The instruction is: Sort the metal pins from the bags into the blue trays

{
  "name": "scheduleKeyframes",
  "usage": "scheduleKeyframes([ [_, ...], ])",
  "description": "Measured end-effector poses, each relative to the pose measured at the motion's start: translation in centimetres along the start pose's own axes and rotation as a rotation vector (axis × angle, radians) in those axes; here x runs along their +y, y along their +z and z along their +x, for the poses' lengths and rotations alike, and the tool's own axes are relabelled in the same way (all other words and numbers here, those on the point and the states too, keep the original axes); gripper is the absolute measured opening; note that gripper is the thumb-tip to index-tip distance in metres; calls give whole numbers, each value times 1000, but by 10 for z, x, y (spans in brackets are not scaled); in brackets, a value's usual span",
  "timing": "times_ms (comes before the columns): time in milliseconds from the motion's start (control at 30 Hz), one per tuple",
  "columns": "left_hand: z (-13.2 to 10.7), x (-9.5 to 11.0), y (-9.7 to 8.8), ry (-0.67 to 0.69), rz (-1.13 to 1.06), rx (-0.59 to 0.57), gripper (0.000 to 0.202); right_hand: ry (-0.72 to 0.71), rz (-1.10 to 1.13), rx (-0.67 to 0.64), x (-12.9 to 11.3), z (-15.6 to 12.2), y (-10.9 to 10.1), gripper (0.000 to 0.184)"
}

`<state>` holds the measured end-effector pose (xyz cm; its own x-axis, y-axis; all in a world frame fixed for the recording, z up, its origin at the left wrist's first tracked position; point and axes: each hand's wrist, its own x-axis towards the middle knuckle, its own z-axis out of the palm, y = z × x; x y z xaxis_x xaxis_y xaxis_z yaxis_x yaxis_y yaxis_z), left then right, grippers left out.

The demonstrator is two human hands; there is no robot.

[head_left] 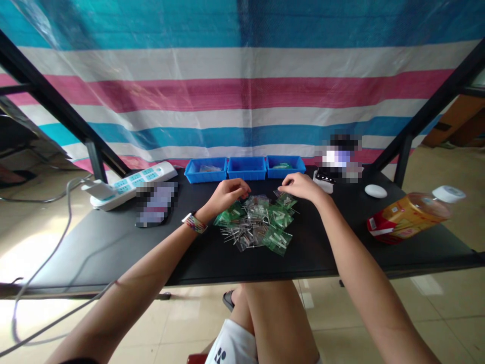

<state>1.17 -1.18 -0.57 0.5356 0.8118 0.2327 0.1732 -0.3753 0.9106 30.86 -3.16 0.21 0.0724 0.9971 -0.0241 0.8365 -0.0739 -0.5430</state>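
Note:
A heap of small plastic bags [279, 217], some green and some clear, is mixed with loose thin metal pins [237, 232] on the black table. Over the back left of this heap is my left hand [228, 194], its fingers curled together; whatever lies in their grip is hidden. At the back right, my right hand [301, 186] pinches the edge of a small clear bag [277, 193] between thumb and fingers. Behind the heap stand three blue bins in a row: the left bin [204, 177] holds clear bags, the middle bin [247, 175] shows a bare bottom, and the right bin [287, 172] holds green bags.
On the left of the table [113, 253] lie a white power strip [132, 184] and a blurred phone-like object [158, 203]. To the right are a white oval object [376, 191], a tilted drink bottle [411, 216] and a blurred item near the striped sheet [242, 91].

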Motion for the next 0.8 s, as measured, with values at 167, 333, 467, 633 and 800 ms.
scheduleKeyframes([
  [167, -1, 4, 1, 9, -9, 8, 23, -53, 30, 44, -2, 2, 18, 25],
  [333, -2, 5, 0, 11, -29, 12, 23, -66, 312, 23, 2, 11, 31, 37],
  [467, -1, 1, -2, 18, -27, 6, 23, -150, 518, -12, 0, 16, 31, 24],
  [633, -1, -4, 0, 23, -39, -6, 25, -281, 839, 62, -20, 8, 27, 23],
  [800, -3, 2, 6, 40, -126, 0, 36, -230, 1145, 116, -50, -10, 44, 34],
])
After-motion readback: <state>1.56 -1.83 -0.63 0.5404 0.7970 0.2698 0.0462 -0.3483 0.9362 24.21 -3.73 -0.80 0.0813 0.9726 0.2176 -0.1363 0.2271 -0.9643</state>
